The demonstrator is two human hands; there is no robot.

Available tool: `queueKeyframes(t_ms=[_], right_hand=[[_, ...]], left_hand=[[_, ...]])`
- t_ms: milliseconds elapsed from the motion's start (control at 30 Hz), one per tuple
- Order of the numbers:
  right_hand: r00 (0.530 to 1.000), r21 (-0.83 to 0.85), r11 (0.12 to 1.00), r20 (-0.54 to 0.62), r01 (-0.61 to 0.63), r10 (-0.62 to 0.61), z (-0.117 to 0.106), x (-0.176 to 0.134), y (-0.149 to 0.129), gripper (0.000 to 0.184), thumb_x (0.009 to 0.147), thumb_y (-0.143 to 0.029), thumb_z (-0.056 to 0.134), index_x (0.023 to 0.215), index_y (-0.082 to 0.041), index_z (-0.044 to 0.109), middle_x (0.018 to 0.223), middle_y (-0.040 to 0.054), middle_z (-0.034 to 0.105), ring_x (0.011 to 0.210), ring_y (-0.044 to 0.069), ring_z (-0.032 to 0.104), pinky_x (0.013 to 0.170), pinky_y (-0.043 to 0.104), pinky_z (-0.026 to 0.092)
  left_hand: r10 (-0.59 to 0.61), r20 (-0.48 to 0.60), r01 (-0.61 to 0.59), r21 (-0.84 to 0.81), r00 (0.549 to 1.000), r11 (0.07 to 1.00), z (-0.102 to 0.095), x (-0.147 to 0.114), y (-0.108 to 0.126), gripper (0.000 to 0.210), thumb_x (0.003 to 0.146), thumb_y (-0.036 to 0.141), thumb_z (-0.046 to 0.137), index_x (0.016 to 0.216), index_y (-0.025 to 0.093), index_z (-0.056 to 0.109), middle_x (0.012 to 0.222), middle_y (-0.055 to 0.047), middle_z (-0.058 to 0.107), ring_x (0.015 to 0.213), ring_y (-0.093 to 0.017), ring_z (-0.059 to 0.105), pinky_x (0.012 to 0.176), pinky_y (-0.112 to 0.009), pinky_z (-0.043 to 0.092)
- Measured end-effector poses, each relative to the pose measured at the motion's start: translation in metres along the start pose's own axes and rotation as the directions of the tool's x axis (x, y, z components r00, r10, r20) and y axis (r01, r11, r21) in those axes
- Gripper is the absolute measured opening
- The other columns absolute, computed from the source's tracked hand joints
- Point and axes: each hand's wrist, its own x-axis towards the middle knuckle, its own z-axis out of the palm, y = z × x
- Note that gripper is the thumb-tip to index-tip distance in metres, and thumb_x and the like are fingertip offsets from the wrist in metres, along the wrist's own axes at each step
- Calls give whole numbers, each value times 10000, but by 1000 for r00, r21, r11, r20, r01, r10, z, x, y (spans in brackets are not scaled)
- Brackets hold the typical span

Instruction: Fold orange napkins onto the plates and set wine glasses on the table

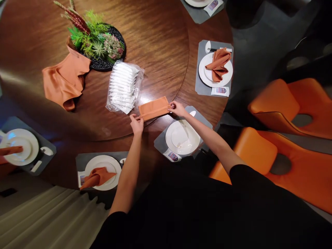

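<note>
An orange cloth napkin (154, 108), folded into a flat rectangle, lies at the front edge of the round wooden turntable. My left hand (136, 124) pinches its near left corner. The right end is pinched between the fingers of my right hand (177, 109). Just in front of it, below my right forearm, a white plate stack (178, 138) sits on a grey placemat (162, 142) with a small printed packet (172, 155) at its edge. To the left of the napkin rests a clear plastic bag of white packets (123, 86).
Loose orange cloth (63, 79) lies on the turntable beside a black tray of plants (120, 38). Place settings with folded orange napkins stand to the right (220, 65), front left (100, 178) and far left (11, 150). Orange chairs (261, 148) stand at the right.
</note>
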Motion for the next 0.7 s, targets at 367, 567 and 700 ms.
queueKeyframes(t_ms=[367,567,700], right_hand=[[985,-137,976,51,169,-163,2,9,-2,344,795,-225,804,1018,-246,543,1192,71,684,1100,238,597,1081,362,520],[984,195,965,-12,-173,179,20,15,15,430,787,-283,804,946,-268,405,932,-46,567,832,132,588,727,226,540],[981,288,938,43,-192,188,23,14,18,473,762,-316,824,911,-274,378,806,-73,519,701,125,518,591,205,442]], left_hand=[[409,603,-683,337,685,648,22,16,26,251,775,113,763,983,211,661,1319,-239,669,1414,-459,519,1309,-593,253],[410,676,-776,413,612,477,8,29,11,190,907,231,708,1094,198,696,1422,-263,631,1409,-445,522,1240,-577,351],[378,721,-811,552,581,195,5,20,2,297,1033,248,514,1228,127,702,1440,-303,623,1351,-439,573,1149,-575,437]])
